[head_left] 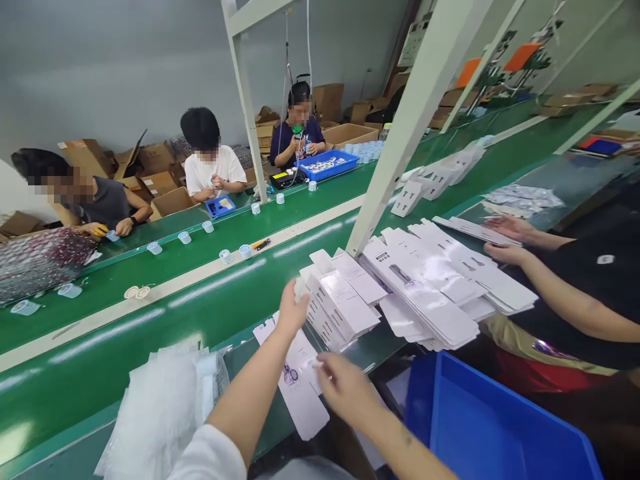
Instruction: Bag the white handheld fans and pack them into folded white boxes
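Note:
My left hand [291, 312] reaches over the bench edge, fingers closed around a small white piece whose kind is unclear, beside the stack of white cartons with slots [337, 307]. Lower down, my right hand [345, 387] is slightly blurred, its fingers curled at the right edge of a flat printed white carton [303, 407]. That carton lies on the bench below my left forearm and carries a purple picture. To the right, more flat printed cartons [425, 287] are piled in overlapping layers.
A green conveyor [210, 307] carries light-blue cups [245, 251]. Clear plastic bags [160, 400] lie left; a blue bin [505, 427] stands lower right. A white post [400, 153] rises behind the cartons. At right a co-worker's hands [510, 240] hold a carton; several people sit opposite.

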Action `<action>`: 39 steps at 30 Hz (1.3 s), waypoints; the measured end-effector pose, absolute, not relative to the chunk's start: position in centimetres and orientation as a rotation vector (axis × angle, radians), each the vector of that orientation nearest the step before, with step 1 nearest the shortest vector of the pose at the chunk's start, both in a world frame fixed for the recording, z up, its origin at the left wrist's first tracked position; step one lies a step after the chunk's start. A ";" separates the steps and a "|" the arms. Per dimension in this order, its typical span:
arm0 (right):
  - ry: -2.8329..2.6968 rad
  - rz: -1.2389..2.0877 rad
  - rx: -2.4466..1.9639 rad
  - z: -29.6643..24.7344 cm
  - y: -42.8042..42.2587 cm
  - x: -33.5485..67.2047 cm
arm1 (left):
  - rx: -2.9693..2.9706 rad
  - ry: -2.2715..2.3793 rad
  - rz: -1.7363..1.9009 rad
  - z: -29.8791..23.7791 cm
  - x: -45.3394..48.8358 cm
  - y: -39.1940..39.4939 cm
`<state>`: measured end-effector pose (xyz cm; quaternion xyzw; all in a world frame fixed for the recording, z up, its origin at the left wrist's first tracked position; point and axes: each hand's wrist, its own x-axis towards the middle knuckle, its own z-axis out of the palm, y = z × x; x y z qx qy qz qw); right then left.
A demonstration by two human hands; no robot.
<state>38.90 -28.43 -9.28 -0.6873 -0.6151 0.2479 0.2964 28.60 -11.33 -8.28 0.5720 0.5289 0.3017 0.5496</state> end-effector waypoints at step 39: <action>-1.949 1.127 -1.433 -5.3 -26.2 23.7 | 1.861 1.488 0.511 4.4 1.0 -20.0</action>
